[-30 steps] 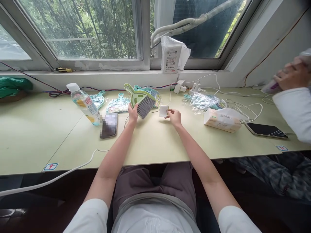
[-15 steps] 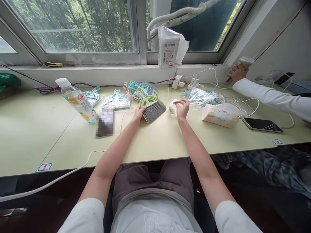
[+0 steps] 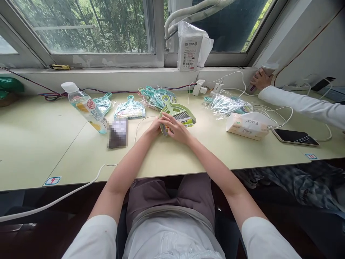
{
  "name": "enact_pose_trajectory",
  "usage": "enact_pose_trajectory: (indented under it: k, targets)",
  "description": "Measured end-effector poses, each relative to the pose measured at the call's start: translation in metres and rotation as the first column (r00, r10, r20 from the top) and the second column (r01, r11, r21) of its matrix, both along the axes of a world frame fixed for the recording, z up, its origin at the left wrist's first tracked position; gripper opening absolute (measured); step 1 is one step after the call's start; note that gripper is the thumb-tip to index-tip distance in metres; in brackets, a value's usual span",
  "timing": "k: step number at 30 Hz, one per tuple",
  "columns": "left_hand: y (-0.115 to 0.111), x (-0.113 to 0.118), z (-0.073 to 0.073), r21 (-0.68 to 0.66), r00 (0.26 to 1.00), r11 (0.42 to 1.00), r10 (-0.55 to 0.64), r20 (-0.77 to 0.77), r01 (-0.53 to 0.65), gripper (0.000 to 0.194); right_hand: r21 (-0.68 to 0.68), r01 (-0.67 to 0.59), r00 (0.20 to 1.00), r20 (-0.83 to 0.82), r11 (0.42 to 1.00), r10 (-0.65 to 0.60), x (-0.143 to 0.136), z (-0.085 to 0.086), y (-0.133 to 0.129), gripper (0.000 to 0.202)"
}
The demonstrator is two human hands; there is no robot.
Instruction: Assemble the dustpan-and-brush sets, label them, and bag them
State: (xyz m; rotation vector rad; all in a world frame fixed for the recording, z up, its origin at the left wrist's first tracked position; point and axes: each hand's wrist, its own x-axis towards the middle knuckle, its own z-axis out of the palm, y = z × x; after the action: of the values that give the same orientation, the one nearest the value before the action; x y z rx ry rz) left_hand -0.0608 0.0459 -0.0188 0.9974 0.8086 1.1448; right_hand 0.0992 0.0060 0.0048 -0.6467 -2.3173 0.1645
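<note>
A small green brush and dustpan set with grey bristles lies tilted over the table in front of me. A yellow label now shows across its bristles. My left hand grips its left side, fingers closed. My right hand lies over the left part of the set, touching it beside my left hand, its fingers extended. Behind it are bagged teal sets. Two more teal sets, one in clear wrapping and one behind the bottle, lie to the left.
A tilted bottle and a blurred dark item stand left. On the right are clear-wrapped items, a tissue pack, a phone and white cables. Another person's hand holds a cup at the far right.
My right hand has moved left onto the green set, leaving the spot where it held a small round white-and-yellow item. That item no longer shows separately; a yellow label now appears on the set.
</note>
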Motion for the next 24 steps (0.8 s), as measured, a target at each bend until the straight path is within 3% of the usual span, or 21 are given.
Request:
enact_pose_trajectory:
  k: [3,8,11,13,14,16,19,21,24]
  targets:
    - [-0.004,0.000,0.003,0.019,0.998,0.999,-0.041,0.055,0.040,0.034,0.015,0.032,0.999,0.015,0.999,-0.032,0.005,0.004,0.000,0.072]
    - [-0.007,0.003,0.011,0.033,0.997,0.999,-0.027,0.076,0.025,0.057,0.084,0.256,0.966,0.014,0.963,-0.258,0.018,0.002,0.012,0.069]
    - [-0.006,0.003,0.014,0.026,0.991,0.997,0.064,0.117,-0.067,0.059,-0.074,0.422,0.892,-0.141,0.903,-0.429,0.020,-0.001,0.020,0.070]
    - [-0.006,0.001,0.016,0.018,0.980,0.990,0.139,0.143,-0.143,0.062,-0.323,0.438,0.800,-0.286,0.839,-0.528,0.020,-0.002,0.024,0.076]
    - [-0.006,0.000,0.017,0.013,0.972,0.984,0.174,0.155,-0.179,0.064,-0.478,0.386,0.749,-0.337,0.789,-0.571,0.019,-0.002,0.025,0.081]
    - [-0.006,0.000,0.019,0.020,0.961,0.976,0.211,0.177,-0.218,0.067,-0.744,0.150,0.700,-0.385,0.651,-0.602,0.017,-0.002,0.025,0.087]
    - [-0.008,0.001,0.019,0.077,0.974,0.983,0.149,0.171,-0.164,0.065,-0.855,-0.243,0.731,-0.472,0.458,-0.493,0.012,-0.003,0.021,0.070]
    - [-0.010,0.003,0.019,0.109,0.989,0.990,0.079,0.128,-0.093,0.062,-0.827,-0.364,0.700,-0.546,0.428,-0.460,0.007,-0.004,0.018,0.048]
    - [-0.012,0.004,0.018,0.128,0.998,0.991,0.015,0.067,-0.023,0.062,-0.814,-0.401,0.613,-0.580,0.421,-0.538,0.005,-0.005,0.016,0.026]
